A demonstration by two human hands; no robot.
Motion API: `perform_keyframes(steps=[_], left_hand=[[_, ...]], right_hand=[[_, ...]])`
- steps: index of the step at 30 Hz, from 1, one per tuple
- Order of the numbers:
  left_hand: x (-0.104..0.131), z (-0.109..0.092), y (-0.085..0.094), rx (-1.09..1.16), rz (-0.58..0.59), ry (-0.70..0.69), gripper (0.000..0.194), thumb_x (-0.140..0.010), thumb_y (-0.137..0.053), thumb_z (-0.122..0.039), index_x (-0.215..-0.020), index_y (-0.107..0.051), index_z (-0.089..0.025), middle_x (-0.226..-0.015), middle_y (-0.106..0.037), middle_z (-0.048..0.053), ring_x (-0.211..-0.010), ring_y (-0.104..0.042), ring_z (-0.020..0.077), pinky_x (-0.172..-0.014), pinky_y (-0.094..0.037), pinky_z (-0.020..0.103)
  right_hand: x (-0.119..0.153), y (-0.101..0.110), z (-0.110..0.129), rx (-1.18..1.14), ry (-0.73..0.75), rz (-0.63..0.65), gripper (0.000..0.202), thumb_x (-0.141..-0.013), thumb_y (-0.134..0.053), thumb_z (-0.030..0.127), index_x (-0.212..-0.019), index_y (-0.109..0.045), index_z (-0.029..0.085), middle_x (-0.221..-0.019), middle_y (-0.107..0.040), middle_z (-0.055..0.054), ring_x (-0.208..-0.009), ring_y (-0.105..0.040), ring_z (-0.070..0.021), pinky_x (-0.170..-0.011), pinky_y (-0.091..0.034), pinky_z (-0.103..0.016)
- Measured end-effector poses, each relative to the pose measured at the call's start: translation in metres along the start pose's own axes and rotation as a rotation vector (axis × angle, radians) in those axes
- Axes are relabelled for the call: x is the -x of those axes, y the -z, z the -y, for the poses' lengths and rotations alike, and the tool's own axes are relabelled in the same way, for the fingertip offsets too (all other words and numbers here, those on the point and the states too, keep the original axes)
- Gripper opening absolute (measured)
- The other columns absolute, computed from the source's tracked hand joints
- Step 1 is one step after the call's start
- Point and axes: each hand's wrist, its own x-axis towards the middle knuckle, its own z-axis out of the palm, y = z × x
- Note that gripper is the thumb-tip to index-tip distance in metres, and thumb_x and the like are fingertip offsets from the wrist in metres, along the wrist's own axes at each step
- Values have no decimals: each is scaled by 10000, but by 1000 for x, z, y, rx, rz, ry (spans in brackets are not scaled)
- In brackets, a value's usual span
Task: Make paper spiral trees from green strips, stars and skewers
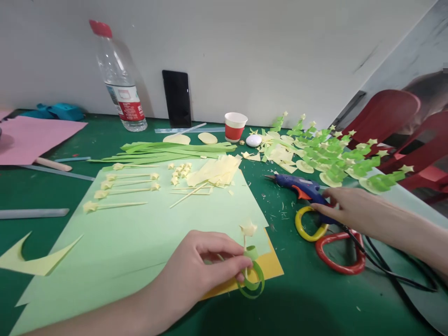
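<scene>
My left hand (206, 266) pinches a thin paper stem topped by a pale yellow star (248, 229), with a curled green paper strip (257, 284) looped at its lower end. It is over the edge of the light green sheet (140, 238) and a yellow-orange sheet (273, 261). On the right, my right hand (345, 205) is closed round the handle of a blue glue gun (297, 185), whose nozzle points left. Scissors with yellow and red handles (340, 268) lie beneath that hand.
Star-tipped stems (122, 191), green strips (175, 151) and paper scraps (213, 172) lie ahead. Behind stand a bottle (122, 93), a phone (177, 99) and a paper cup (235, 127). Finished star plants (336, 154) fill the back right; the black cord (392, 275) trails right.
</scene>
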Motion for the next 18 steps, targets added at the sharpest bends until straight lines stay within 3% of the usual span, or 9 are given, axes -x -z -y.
perform_keyframes(steps=[3, 5, 7, 11, 15, 18], left_hand=[[1, 0, 1, -102, -6, -17, 139, -713, -631, -224, -618, -725, -189, -599, -625, -30, -593, -533, 98, -551, -431, 158], [2, 1, 1, -144, -24, -21, 125, -703, -641, -242, -641, -734, -185, -620, -649, -21, -587, -518, 104, -539, -420, 170], [3, 1, 1, -136, -36, -7, 121, -694, -649, -252, -653, -737, -180, -641, -670, -14, -586, -525, 109, -546, -426, 177], [2, 0, 0, -56, -42, 47, 90, -672, -663, -237, -657, -741, -193, -669, -698, -16, -617, -572, 118, -586, -460, 172], [2, -2, 0, 1, -44, 68, 65, -653, -676, -215, -634, -734, -194, -657, -702, -25, -630, -588, 119, -577, -460, 155], [2, -4, 0, 12, -54, 122, 81, -661, -676, -248, -625, -721, -192, -627, -691, -31, -635, -583, 114, -575, -449, 143]], right_hand=[[-9, -10, 0, -104, -41, 100, 235, -772, -512, 324, -607, -437, 174, -588, -480, 11, -508, -443, -113, -515, -366, -258], [-10, -7, 3, -176, -100, 101, 188, -771, -476, 306, -644, -434, 174, -618, -491, 4, -543, -462, -117, -539, -390, -264], [-7, -2, 4, -259, -159, 69, 184, -735, -432, 367, -679, -429, 191, -658, -524, -32, -578, -500, -157, -555, -422, -305], [12, 4, 1, -446, -164, -6, 391, -653, -351, 574, -802, -441, 224, -719, -563, -54, -692, -565, -224, -623, -486, -343], [37, 2, 7, -693, -168, -69, 537, -593, -493, 608, -1005, -452, 265, -684, -600, -19, -707, -598, -239, -612, -526, -319], [58, -1, 24, -825, -281, -180, 516, -481, -635, 571, -896, -516, 290, -689, -630, -11, -612, -590, -245, -484, -512, -318]])
